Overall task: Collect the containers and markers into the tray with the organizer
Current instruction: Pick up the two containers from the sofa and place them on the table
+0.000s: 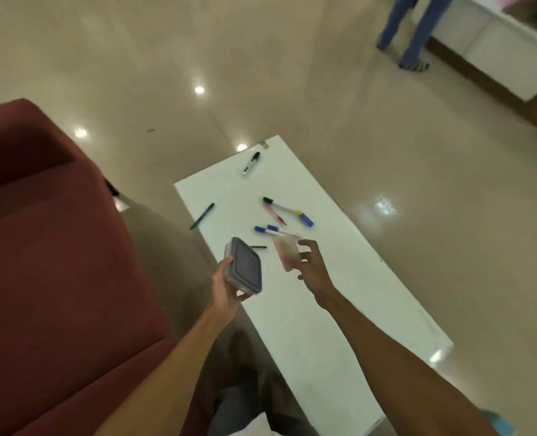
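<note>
My left hand grips a clear container with a grey-blue lid, held tilted above the near left edge of the white table. My right hand holds a small pinkish clear container by its side, just above the table. Several markers lie beyond the hands: a black-capped one at the far end, a dark green pen at the left edge, a black, pink and blue cluster, and two blue-capped ones. No tray or organizer is in view.
A dark red sofa fills the left side, close to the table. Glossy beige floor surrounds the table. A person's legs in blue trousers stand at the far right beside a white cabinet.
</note>
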{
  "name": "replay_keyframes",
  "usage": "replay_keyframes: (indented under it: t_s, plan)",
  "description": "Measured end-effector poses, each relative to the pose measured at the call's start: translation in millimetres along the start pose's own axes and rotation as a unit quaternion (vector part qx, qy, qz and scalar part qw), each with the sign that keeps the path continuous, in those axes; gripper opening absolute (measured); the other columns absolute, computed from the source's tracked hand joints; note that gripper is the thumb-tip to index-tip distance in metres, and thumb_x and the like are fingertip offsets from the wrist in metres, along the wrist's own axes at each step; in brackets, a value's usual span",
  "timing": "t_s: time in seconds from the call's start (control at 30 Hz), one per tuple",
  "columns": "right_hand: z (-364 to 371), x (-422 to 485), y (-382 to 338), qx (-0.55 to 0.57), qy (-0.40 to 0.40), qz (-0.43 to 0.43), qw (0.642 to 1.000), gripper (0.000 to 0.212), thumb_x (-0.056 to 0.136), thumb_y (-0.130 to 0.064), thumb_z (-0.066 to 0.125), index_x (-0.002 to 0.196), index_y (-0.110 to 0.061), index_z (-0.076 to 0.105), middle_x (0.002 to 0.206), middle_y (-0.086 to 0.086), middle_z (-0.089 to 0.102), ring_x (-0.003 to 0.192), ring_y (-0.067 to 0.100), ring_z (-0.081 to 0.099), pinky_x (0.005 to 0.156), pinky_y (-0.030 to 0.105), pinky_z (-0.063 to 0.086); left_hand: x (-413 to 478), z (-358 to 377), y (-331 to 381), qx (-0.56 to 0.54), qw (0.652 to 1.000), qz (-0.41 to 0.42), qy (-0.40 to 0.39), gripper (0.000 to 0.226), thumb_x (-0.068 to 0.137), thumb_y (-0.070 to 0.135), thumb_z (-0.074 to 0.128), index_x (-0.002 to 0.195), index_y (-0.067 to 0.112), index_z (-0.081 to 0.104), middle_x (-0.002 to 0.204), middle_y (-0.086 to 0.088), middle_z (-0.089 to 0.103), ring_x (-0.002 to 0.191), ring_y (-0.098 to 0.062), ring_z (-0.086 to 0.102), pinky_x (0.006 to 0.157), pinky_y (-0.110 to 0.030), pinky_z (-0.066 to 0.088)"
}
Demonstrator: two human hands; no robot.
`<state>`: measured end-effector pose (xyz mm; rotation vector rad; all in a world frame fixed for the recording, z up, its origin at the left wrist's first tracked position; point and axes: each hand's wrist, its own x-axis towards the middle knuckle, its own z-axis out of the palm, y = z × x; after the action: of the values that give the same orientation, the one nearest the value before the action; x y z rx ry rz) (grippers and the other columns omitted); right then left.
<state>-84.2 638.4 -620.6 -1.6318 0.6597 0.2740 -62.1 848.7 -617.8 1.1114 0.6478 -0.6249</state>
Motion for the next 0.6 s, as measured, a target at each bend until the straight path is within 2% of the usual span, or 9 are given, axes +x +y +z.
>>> replay_keyframes:
  t_s: [0.17,0.23,0.3,0.37,0.43,0.53,0.6]
  plan:
    - [-56.8,14.4,53.8,0.146,0.041,0.072,0.986,0.032,0.095,-0.018,0.063,0.123,-0.023,0.05,0.121,0.022,0.063,0.091,0.027,0.067,0.071,0.032,0.056,38.9,46.7,-38.8,0.052,0.997,-0.044,-0.036,0.052,0.09,0.052,0.049,0.123,0.015,0.066,0.109,-0.012,0.068,0.095,-0.029,0.061,0.076,-0.04,0.052]
    - [-68.8,29.2,80.8,0.213,0.057,0.101,0.97,0.032,0.097,-0.015,0.06,0.127,-0.019,0.05,0.125,0.024,0.06,0.091,0.033,0.066,0.07,0.033,0.057,65.1,56.3,-54.6,0.057,0.996,-0.055,-0.049,0.046,0.09,0.05,0.049,0.114,0.017,0.07,0.105,-0.013,0.067,0.096,-0.03,0.059,0.079,-0.044,0.051]
    - [-73.3,44.4,104.1,0.268,0.067,0.127,0.953,0.03,0.099,-0.013,0.057,0.128,-0.016,0.05,0.125,0.023,0.061,0.09,0.036,0.065,0.071,0.034,0.057,92.4,59.1,-68.2,0.049,0.995,-0.069,-0.047,0.043,0.089,0.049,0.05,0.109,0.018,0.072,0.106,-0.014,0.068,0.098,-0.032,0.06,0.089,-0.052,0.052]
    - [-72.5,65.8,128.3,0.31,0.078,0.149,0.936,0.026,0.099,-0.01,0.054,0.125,-0.014,0.053,0.122,0.021,0.062,0.087,0.038,0.064,0.072,0.037,0.058,123.8,58.9,-81.1,0.04,0.995,-0.086,-0.042,0.045,0.086,0.047,0.052,0.115,0.018,0.07,0.114,-0.017,0.068,0.104,-0.035,0.061,0.099,-0.059,0.046]
    - [-67.3,87.5,149.2,0.346,0.09,0.166,0.919,0.023,0.1,-0.013,0.053,0.123,-0.011,0.055,0.118,0.021,0.063,0.084,0.038,0.064,0.071,0.039,0.058,152.9,55.5,-90.4,0.043,0.994,-0.095,-0.036,0.049,0.086,0.046,0.052,0.121,0.016,0.068,0.12,-0.018,0.067,0.108,-0.035,0.061,0.099,-0.06,0.045]
    - [-54.3,122.3,174.6,0.378,0.11,0.18,0.901,0.024,0.103,-0.02,0.05,0.124,-0.008,0.051,0.119,0.022,0.062,0.08,0.039,0.065,0.065,0.038,0.057,193.0,47.7,-104.6,0.062,0.993,-0.099,-0.032,0.046,0.09,0.044,0.048,0.12,0.016,0.07,0.12,-0.017,0.069,0.11,-0.035,0.063,0.101,-0.06,0.047]
    - [-44.7,141.9,185.7,0.38,0.124,0.188,0.897,0.018,0.105,-0.023,0.047,0.115,-0.01,0.05,0.122,0.024,0.061,0.078,0.039,0.066,0.063,0.039,0.056,210.5,45.1,-111.7,0.084,0.991,-0.094,-0.034,0.047,0.093,0.043,0.043,0.122,0.016,0.068,0.12,-0.017,0.069,0.112,-0.036,0.064,0.099,-0.058,0.05]
